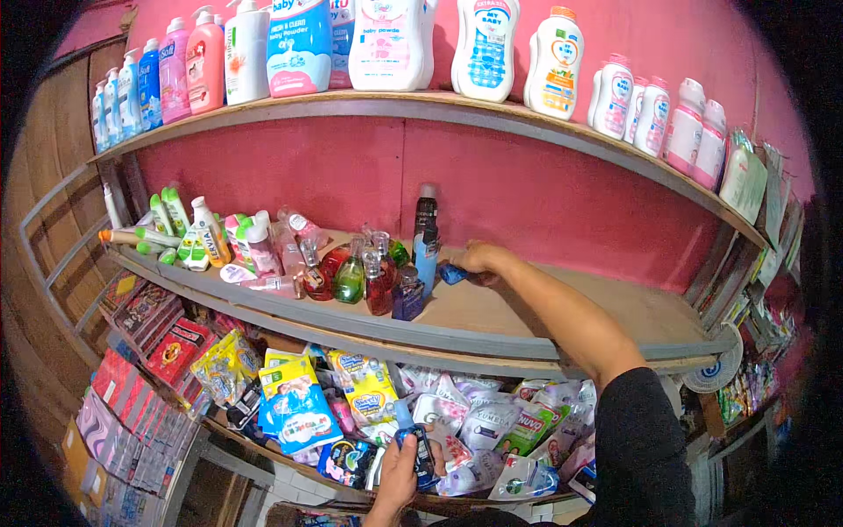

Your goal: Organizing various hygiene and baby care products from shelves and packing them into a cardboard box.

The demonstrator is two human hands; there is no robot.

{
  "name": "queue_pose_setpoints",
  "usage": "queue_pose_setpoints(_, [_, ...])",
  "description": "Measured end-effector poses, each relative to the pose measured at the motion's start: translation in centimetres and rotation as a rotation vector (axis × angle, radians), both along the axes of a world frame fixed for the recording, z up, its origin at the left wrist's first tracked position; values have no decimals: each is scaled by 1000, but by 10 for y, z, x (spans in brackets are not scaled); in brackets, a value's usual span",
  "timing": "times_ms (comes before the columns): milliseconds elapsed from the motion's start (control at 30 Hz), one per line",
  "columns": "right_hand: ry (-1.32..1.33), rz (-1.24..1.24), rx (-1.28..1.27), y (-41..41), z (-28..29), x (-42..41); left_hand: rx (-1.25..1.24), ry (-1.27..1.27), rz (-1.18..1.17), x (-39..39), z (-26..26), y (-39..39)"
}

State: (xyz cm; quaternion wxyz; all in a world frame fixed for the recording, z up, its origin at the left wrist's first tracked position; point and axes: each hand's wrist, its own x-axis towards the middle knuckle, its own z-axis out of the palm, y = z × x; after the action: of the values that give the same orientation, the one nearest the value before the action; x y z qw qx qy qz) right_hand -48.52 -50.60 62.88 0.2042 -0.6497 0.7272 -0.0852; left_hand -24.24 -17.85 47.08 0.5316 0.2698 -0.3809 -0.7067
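Note:
My left hand [400, 471] grips a dark blue bottle [421, 454] with a pale blue cap, held low in front of the lower shelf. On the middle shelf [566, 296], my right hand [484, 260] is closed around a small blue bottle [452, 274], which lies tilted with one end pointing left. Just left of that hand stand a light blue bottle [427, 263] and a tall black spray can [426, 207]. A dark blue perfume bottle [408, 296] sits at the shelf's front, beside red perfume bottles [379, 283] and a green one [349, 280].
Lotion bottles [211, 237] crowd the middle shelf's left end. Above, the upper shelf [421, 105] carries baby powder bottles [487, 49] and pump bottles [247, 53]. Packaged goods [487, 425] fill the lower shelf under the middle shelf's grey front edge [461, 339]. Boxes [132, 395] are stacked at left.

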Motion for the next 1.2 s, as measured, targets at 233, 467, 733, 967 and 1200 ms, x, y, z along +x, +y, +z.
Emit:
queue_pose_setpoints(233, [304,-140,270,-29,-18,-24,-49,16,-44,1,-10,7])
queue_pose_setpoints(467, [-397,-251,455,-12,-14,-105,-42,-52,-13,6,-26,14])
queue_pose_setpoints(733, [-633,56,-98,189,91,-25,-23,-88,114,14,-18,37])
queue_pose_setpoints(967, [-1104,280,-9,334,32,5,-73,-142,155,-15,16,88])
queue_pose_setpoints(1200, [-894,92,-393,458,-111,27,-334,-288,292,-80,15,152])
